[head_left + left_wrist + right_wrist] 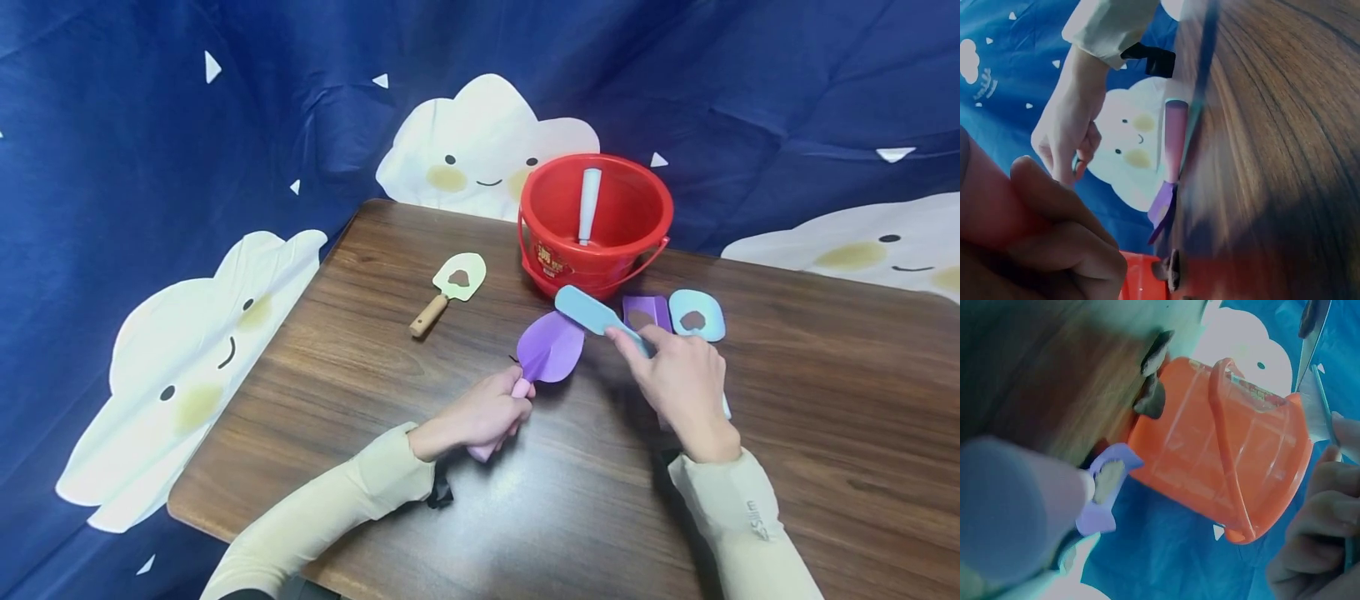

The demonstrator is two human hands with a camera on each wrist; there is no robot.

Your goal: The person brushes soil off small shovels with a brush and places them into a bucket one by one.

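Note:
My left hand (491, 410) grips the pink handle of a purple shovel (551, 346), its blade in front of the bucket. In the left wrist view the left hand (1066, 231) curls round a pink handle (991, 194). My right hand (682, 383) holds a light blue scoop (588, 311), its blade raised beside the purple one. The right hand (1319, 531) pinches it at the right wrist view's edge. Inside the red bucket (596, 271) stands a pale handle (589, 204). Dark lumps (1152, 397) lie beside the bucket (1172, 437) in the right wrist view.
A pale green trowel (471, 268) with a wooden handle and brown patch lies left of the bucket on the wooden table (337, 350). A second purple tool (656, 307) and a light blue shovel (708, 308), each with brown material, lie right of it. A blue cloth (262, 83) hangs behind.

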